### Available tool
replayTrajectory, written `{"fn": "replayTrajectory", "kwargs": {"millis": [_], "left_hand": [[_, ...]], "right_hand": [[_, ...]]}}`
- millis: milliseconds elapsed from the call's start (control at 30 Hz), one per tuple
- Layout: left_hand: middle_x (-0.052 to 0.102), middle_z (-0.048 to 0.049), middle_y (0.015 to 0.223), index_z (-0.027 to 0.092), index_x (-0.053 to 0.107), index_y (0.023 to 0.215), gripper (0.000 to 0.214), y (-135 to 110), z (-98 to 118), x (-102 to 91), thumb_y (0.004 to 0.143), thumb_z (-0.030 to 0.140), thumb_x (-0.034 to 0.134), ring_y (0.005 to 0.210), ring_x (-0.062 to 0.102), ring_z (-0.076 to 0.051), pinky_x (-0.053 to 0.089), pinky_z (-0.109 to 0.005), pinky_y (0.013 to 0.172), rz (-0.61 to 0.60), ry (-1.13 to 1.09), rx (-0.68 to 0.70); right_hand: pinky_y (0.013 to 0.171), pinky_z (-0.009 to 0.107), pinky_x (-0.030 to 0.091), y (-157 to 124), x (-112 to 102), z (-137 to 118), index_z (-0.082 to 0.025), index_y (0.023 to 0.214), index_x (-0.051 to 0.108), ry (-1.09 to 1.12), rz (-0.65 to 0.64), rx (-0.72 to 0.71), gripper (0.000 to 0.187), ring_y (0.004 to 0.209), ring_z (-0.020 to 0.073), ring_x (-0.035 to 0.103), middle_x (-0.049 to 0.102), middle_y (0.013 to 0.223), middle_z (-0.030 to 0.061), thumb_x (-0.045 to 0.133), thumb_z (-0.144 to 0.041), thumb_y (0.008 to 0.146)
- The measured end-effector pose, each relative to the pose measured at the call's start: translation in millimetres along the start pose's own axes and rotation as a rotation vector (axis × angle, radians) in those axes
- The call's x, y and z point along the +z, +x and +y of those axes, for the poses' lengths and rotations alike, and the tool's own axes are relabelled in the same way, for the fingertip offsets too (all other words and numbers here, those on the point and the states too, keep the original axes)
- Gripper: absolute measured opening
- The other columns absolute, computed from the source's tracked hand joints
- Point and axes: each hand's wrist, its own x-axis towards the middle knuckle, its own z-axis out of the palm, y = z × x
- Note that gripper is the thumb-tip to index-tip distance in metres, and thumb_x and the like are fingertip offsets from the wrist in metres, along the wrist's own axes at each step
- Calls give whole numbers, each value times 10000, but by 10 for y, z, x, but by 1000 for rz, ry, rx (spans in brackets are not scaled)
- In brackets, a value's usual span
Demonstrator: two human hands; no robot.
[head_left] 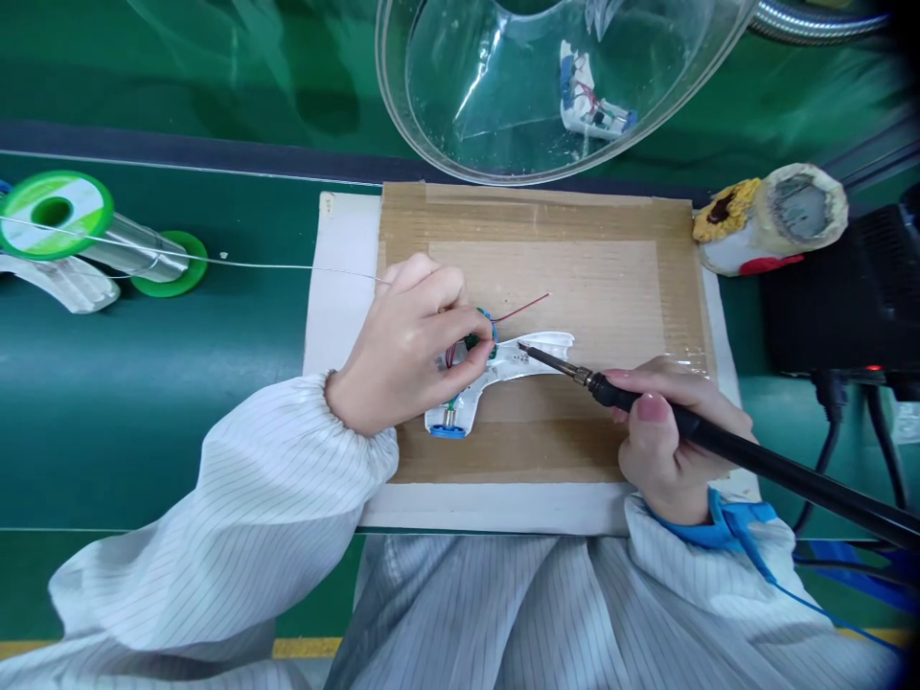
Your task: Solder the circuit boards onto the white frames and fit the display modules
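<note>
My left hand (409, 350) is closed in a pinch over a white plastic gun-shaped housing (542, 356). Solder wire (287, 266) runs into this hand from a spool (148, 247) on the left. Under the fingers, partly hidden, are a small green circuit board (471, 340) and thin wires; one red wire (523, 308) sticks out to the upper right. My right hand (679, 436) grips a soldering iron (762, 467) by its black handle. Its tip is at the housing's narrow arm, just right of my left fingertips. Whether it touches is unclear. A blue piece (447, 432) caps the housing's lower end.
The housing lies on a cardboard sheet (596, 431) over a white board. Behind stands a clear plastic tub (460, 171) with a similar assembly inside. A decorated tin (801, 216) and black box (826, 307) with cables are at right; a white part (79, 287) lies at left.
</note>
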Motion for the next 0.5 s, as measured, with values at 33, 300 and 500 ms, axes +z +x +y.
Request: {"fn": "replayTrajectory", "kwargs": {"millis": [33,300,500], "left_hand": [[555,-20,715,276,672,822,143,3,6,7,955,263,623,726,522,-228,437,-452,705,-4,3,0],[580,-42,787,229,701,853,156,49,-33,-56,980,261,617,791,571,-221,502,-414,741,53,60,-66],[700,-130,1167,161,742,940,180,242,-58,-249,984,147,568,995,665,-276,546,-429,819,21,189,-256]], "right_hand": [[562,324,505,11,11,-6,-255,1078,755,-12,14,-26,158,627,163,648,720,773,-1,635,-206,987],[452,333,450,54,69,61,-273,1107,766,-20,63,-198,181,510,160,585,707,703,-1,634,-233,989],[433,304,427,34,85,65,-277,1050,770,-43,436,-30,261,475,128,567,717,823,22,616,-485,1015]]}}
